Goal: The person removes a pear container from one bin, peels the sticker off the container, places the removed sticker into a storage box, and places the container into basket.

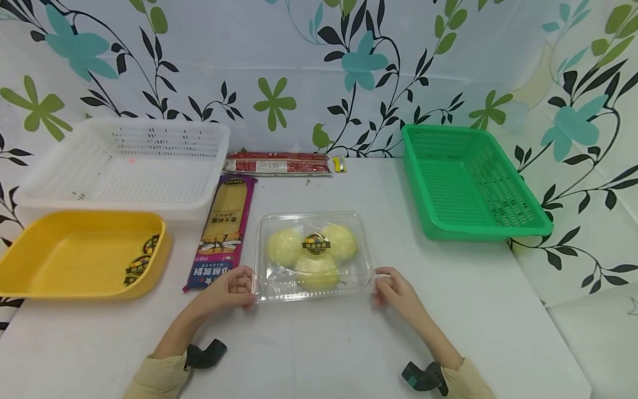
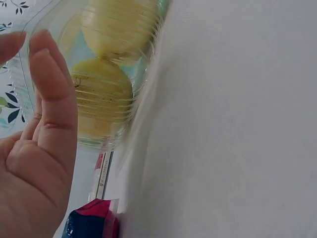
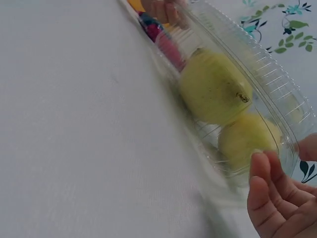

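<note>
Clear plastic forms the ribbed box [image 1: 276,281] near the middle of the white table [image 1: 319,354], its lid apparently closed. Through it show three rounded, yellow-green fruits [image 1: 317,271], at ten, two and six o'clock inside (one, from the right wrist, bears a small dark brown mark at its end). A dark label [image 1: 316,244] with coloured print sits near the centre of the lid.

Taking the box as the dial, the left hand [image 1: 234,288] is at eight o'clock and the right hand [image 1: 394,291] at four, each pinching the rim between thumb and fingers. Whether the base touches the table, I cannot tell.

At nine o'clock a purple-edged pasta packet [image 1: 217,233] lies close by, its lower end right beside the left hand and so crowding that side; beyond it sits a yellow tray [image 1: 65,249]. A white basket [image 1: 149,188] stands at ten, and a long red packet [image 1: 279,164] lies between eleven and twelve, with a small yellow sachet [image 1: 339,164] at its right end. A green basket [image 1: 463,183] stands well apart at two, before the flowered cloth [image 1: 199,66].
</note>
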`<control>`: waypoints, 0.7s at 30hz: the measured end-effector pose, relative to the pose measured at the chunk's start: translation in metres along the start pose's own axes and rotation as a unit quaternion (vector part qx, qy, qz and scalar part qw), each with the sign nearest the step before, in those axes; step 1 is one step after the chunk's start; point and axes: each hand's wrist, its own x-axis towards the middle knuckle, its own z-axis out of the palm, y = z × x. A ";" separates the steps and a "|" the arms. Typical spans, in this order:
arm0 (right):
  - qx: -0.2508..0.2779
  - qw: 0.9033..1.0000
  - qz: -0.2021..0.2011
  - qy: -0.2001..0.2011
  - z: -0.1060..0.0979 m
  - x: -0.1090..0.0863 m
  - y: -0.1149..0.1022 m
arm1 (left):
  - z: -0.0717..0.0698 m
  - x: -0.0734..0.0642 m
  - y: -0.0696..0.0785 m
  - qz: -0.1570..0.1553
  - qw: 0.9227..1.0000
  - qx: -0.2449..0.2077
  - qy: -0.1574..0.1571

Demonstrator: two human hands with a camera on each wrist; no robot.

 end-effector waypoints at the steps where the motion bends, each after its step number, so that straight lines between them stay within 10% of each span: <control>1: 0.010 1.000 -0.002 0.002 0.000 -0.001 -0.002 | 0.001 0.000 0.000 0.001 1.000 0.014 0.009; 11: 0.044 0.996 -0.059 0.046 0.011 -0.005 0.004 | 0.023 0.001 0.002 -0.047 0.963 0.168 0.207; 21: -0.030 0.977 -0.167 0.132 0.013 -0.008 -0.016 | 0.026 0.002 -0.002 -0.031 0.932 0.244 0.266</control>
